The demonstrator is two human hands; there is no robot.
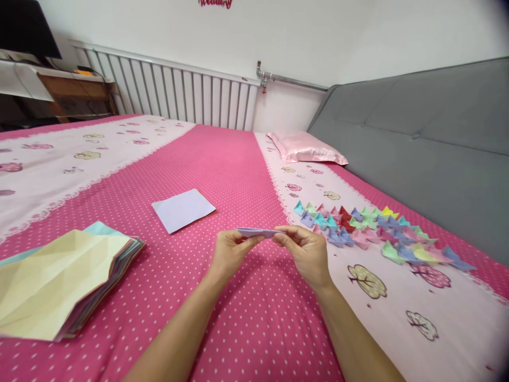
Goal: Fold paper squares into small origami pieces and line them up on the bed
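A folded piece of lilac paper (257, 232) is held level between both hands above the pink bedspread. My left hand (233, 252) pinches its left end, thumb along the near edge. At the other end, my right hand (304, 250) grips the paper between thumb and fingers. Beyond the hands, slightly left, lies a flat stack of pale lilac square paper (183, 210). To the right stand rows of small folded paper boats (369, 228) in blue, green, pink, red and yellow.
A thick pile of creased larger sheets (67, 281), pale yellow on top, lies at the left. A pink pillow (306, 147) rests near the grey headboard (421, 122). Past the bed are a white radiator (170, 90) and a desk with a monitor (27, 29).
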